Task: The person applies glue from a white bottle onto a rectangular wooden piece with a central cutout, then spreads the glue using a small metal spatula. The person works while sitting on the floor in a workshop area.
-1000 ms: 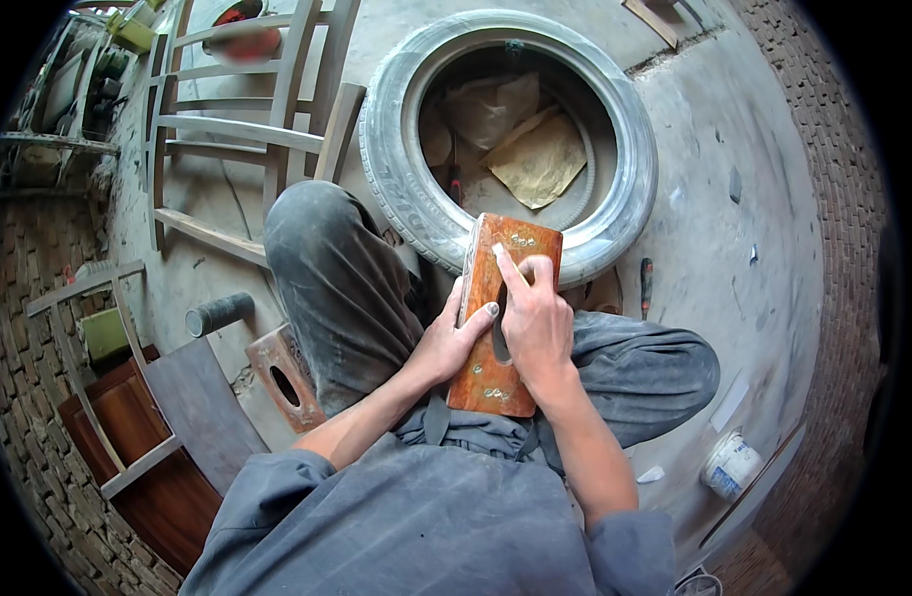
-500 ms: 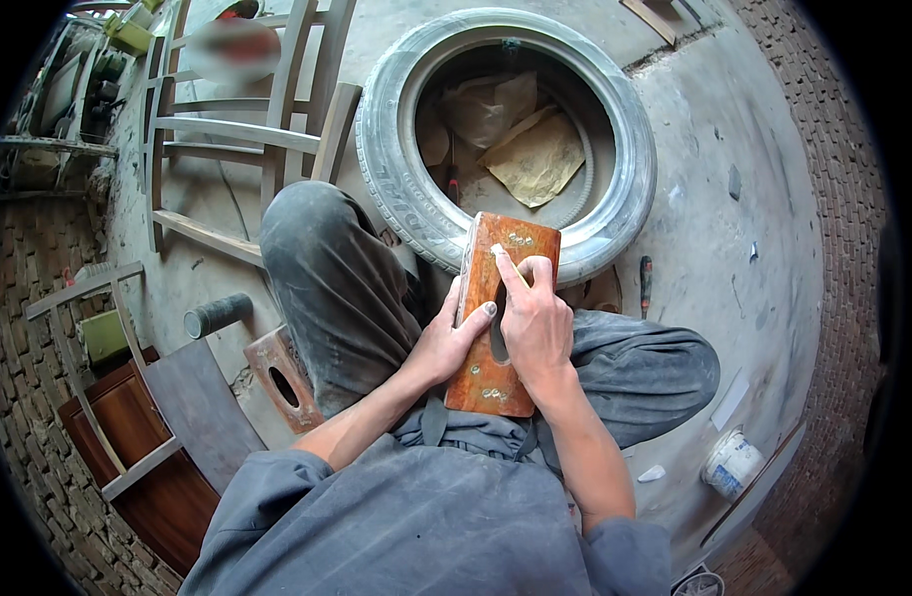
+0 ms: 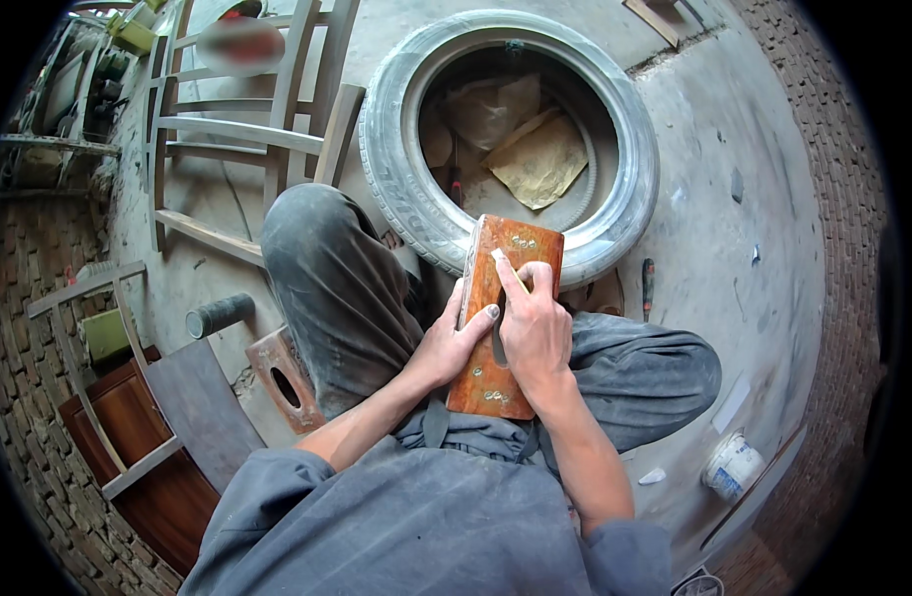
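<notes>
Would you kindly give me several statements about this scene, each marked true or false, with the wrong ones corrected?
1. The left hand holds the reddish-brown wooden piece along its left side. True.
2. The right hand is well apart from the wooden piece. False: the right hand is at its upward-turned face.
3. The tyre lies flat on the floor. True.
4. The yellowish sheet lies outside the tyre. False: the yellowish sheet lies within the tyre's opening.
5. A slim-handled tool lies on the floor to the right of the wooden piece. True.
6. The white tub is on the person's left. False: the white tub is on the right.
</notes>
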`<state>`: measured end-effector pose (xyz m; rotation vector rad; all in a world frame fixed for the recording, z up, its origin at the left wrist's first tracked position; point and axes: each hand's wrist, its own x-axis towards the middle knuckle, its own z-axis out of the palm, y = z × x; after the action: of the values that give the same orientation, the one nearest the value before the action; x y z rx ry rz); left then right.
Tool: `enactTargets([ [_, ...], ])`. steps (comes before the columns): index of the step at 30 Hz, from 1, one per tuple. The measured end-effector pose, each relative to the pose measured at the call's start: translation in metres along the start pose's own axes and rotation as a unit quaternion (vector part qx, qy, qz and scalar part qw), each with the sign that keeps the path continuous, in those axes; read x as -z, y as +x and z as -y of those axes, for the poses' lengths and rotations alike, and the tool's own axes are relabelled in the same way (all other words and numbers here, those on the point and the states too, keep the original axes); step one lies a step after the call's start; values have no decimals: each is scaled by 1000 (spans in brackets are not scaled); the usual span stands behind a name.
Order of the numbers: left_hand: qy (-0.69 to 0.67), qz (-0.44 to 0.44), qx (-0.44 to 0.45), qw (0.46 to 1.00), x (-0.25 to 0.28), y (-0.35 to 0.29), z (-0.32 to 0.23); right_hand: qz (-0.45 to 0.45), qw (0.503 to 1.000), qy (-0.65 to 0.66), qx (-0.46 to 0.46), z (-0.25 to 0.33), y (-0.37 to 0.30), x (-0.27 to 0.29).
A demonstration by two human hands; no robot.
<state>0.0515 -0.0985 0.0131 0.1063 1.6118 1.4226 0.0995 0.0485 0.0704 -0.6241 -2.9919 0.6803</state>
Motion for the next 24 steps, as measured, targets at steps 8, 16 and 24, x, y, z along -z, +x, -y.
enactTargets([
  [8,10,-2,8,1000,0,2,6,12,1000,-5,5,3,6,1],
  [16,23,-6,1,1000,0,4,10,7,1000,-13,2,5,0,-1],
  [24,32,-6,37,999,0,1,5,4,1000,-7,5,5,-3,-2],
])
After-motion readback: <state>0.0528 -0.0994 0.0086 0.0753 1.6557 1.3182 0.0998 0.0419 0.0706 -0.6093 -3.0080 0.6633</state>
